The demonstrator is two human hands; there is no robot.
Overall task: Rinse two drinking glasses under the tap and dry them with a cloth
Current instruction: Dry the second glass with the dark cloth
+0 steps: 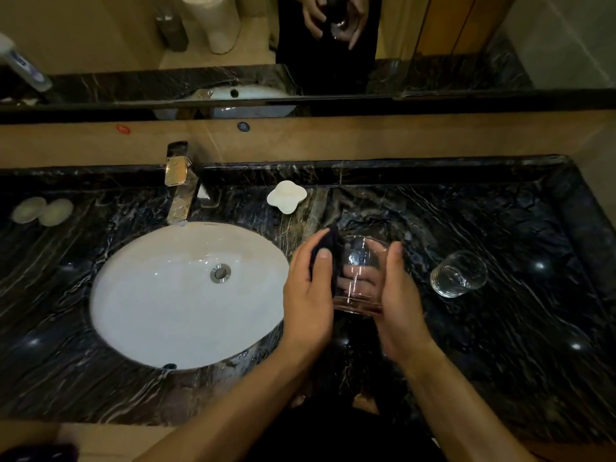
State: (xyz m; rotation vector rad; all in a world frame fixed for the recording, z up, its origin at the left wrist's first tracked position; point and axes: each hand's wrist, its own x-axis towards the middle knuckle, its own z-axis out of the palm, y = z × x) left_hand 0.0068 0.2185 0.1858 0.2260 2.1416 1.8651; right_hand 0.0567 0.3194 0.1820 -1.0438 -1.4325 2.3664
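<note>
A clear drinking glass [361,261] is held above the dark counter, just right of the basin, its mouth tilted away from me. My right hand [398,305] grips its right side, fingers showing through the glass. My left hand [308,295] presses a dark cloth [328,251] against the glass's left side. A second clear glass [458,274] stands on the counter to the right, apart from both hands. The chrome tap [178,186] stands behind the white oval basin [160,295]; no water runs from it.
The black marble counter [516,328] stretches right to a raised edge. A white clover-shaped dish [286,196] sits behind the glass. Two pale round soaps [43,210] lie at the far left. A mirror [300,45] runs along the back wall.
</note>
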